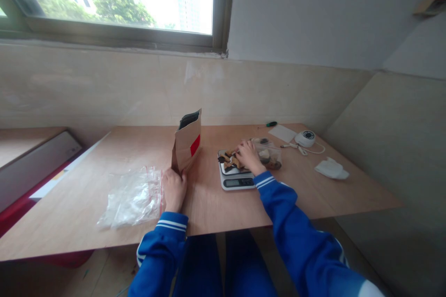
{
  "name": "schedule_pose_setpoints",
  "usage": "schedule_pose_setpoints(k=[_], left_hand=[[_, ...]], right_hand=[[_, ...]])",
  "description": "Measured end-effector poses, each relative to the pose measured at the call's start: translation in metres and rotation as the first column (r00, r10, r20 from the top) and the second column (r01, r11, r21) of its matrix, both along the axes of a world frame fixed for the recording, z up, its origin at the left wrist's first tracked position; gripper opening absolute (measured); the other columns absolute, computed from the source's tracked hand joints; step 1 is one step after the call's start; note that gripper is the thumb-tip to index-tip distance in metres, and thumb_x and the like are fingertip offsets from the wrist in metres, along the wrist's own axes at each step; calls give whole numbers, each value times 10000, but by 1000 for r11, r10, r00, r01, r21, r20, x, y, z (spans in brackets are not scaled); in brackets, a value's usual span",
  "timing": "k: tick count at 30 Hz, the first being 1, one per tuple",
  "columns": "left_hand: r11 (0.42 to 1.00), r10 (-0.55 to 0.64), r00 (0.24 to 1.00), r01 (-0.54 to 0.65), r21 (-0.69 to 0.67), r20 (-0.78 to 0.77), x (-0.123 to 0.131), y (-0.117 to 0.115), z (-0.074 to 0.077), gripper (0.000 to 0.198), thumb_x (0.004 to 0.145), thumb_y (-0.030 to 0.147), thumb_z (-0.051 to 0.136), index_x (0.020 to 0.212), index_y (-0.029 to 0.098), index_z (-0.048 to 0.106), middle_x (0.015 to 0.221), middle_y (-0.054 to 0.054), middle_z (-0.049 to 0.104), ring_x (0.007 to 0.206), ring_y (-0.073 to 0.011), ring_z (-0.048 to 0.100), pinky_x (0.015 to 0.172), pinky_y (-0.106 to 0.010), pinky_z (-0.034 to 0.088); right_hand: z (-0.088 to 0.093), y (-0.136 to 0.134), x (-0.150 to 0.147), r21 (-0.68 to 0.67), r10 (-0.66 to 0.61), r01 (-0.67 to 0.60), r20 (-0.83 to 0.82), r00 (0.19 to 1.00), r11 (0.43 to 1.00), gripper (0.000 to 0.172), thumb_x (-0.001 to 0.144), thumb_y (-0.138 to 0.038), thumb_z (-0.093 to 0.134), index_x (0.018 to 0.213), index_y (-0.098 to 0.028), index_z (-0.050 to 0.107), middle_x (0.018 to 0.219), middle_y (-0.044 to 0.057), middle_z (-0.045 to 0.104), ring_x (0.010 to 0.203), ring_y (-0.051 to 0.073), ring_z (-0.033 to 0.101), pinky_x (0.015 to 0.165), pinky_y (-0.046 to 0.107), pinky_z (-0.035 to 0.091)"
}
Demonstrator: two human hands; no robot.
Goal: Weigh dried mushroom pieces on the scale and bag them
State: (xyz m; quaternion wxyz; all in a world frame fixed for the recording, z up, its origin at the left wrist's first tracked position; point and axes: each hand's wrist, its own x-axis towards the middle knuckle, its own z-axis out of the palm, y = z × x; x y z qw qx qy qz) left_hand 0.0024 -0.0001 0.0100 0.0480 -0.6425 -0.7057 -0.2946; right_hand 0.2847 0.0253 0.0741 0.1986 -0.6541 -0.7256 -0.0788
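A brown paper bag (181,148) with a red label stands upright on the table, its dark-lined mouth open at the top. My left hand (175,188) is closed at its lower near edge. White digital kitchen scales (228,184) stand right of the bag, with several dried brown-and-black pieces (228,160), perhaps dried mushrooms, heaped on the pan. My right hand (249,155) reaches over the scales, fingers curled down onto those pieces; its fingertips are partly hidden. Just beyond that hand lies a clear plastic bag (273,154) with more pieces inside.
Flat clear zip bags (134,199) lie left of my left hand. Toward the right are a white dome camera (305,138) with a cable, a white sheet (283,133), a green-handled screwdriver (271,124) and a crumpled white tissue (331,168). A wall stands behind the table (209,213).
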Motion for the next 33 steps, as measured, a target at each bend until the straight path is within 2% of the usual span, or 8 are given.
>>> schedule_pose_setpoints(k=[6,9,12,14,17,23,26,33], left_hand=[[999,-6,999,5,44,39,1,-1,-1,353,862,362,394,988,54,510,887,-182,587,869,-329,582,764,-455,452],[999,-9,999,7,37,52,1,-1,-1,332,857,352,401,977,62,508,882,-183,589,871,-333,585,757,-460,453],[999,-16,998,13,48,62,0,-1,-1,329,853,362,404,974,72,506,876,-176,586,870,-332,585,756,-467,451],[998,-16,998,12,59,67,0,-1,-1,331,850,365,408,977,75,506,875,-170,586,870,-329,585,760,-465,449],[998,-12,998,8,59,60,0,0,-2,342,852,364,404,984,66,509,881,-173,589,874,-330,585,769,-463,447],[999,-12,998,9,48,59,0,2,-5,392,856,384,388,1011,46,509,895,-191,589,885,-344,584,760,-455,444],[998,-23,998,20,59,65,-1,2,-5,400,851,392,390,1014,48,515,893,-180,587,903,-349,582,775,-459,441],[999,-21,999,20,33,35,-1,2,-2,457,849,433,354,975,33,535,880,-206,587,901,-368,576,787,-483,447]], right_hand=[[6,-1,1,81,-33,37,-52,998,996,137,829,-161,532,840,-189,665,944,120,623,962,291,511,842,427,388],[17,-3,4,235,7,58,-267,964,970,135,842,-203,531,841,-196,666,901,87,635,903,252,553,827,382,417],[20,-17,16,360,85,105,-474,877,927,161,847,-267,526,863,-186,665,887,79,641,830,218,580,762,339,456],[13,-34,29,368,95,145,-560,823,919,192,845,-307,524,885,-181,663,889,79,648,784,204,588,708,326,472],[-12,-67,52,296,55,171,-626,778,940,227,839,-357,529,892,-179,660,869,81,661,755,206,595,667,331,483],[-63,-117,83,257,-10,203,-598,801,945,248,844,-409,526,863,-197,655,854,92,633,744,224,590,652,371,503],[-70,-122,83,271,9,175,-565,825,947,213,860,-371,512,873,-207,647,879,96,623,825,244,592,710,394,507],[-67,-121,74,261,25,106,-454,891,960,194,889,-300,460,889,-214,633,882,88,595,869,250,583,790,409,489]])
